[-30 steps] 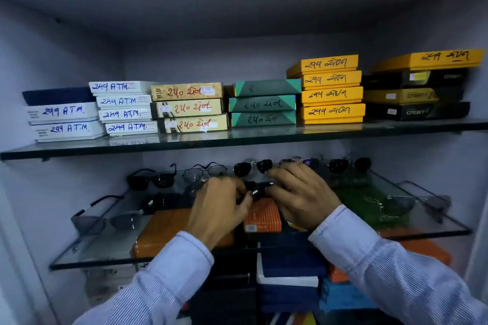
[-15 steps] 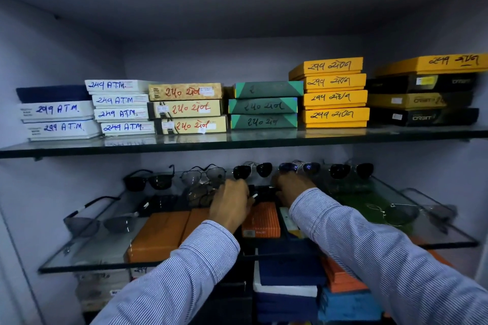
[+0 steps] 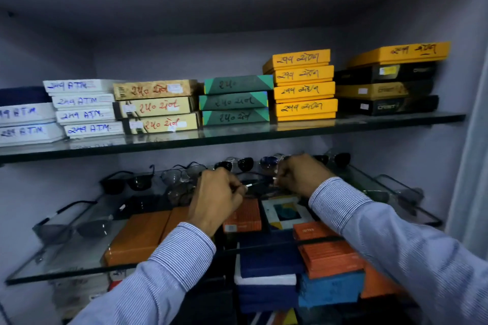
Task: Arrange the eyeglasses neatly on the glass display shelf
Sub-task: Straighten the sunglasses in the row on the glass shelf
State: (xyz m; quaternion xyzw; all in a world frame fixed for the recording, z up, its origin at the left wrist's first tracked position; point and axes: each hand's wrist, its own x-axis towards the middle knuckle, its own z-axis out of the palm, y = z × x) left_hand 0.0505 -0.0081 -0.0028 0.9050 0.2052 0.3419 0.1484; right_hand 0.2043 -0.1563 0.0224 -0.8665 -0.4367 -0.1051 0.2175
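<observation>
My left hand [image 3: 215, 198] and my right hand [image 3: 299, 174] both grip a dark pair of sunglasses [image 3: 254, 184] over the middle of the lower glass shelf [image 3: 66, 261], each pinching one side of the frame. Along the back of that shelf stand several pairs in a row: a black pair [image 3: 126, 182], a clear pair [image 3: 182, 174], a dark round pair [image 3: 237, 163] and another dark pair [image 3: 335, 158]. A grey-lensed pair [image 3: 71, 227] lies at the left front and a thin-framed pair [image 3: 396, 192] at the right.
The upper glass shelf [image 3: 237, 134] carries stacks of white, tan, green, yellow and black boxes. Under the lower shelf sit orange boxes [image 3: 137, 237], blue boxes [image 3: 269, 261] and other cases. Cabinet walls close in on both sides.
Both hands have reached deeper towards the back of the lower shelf with the dark sunglasses, and spread slightly apart. The view has tilted a little to the right.
</observation>
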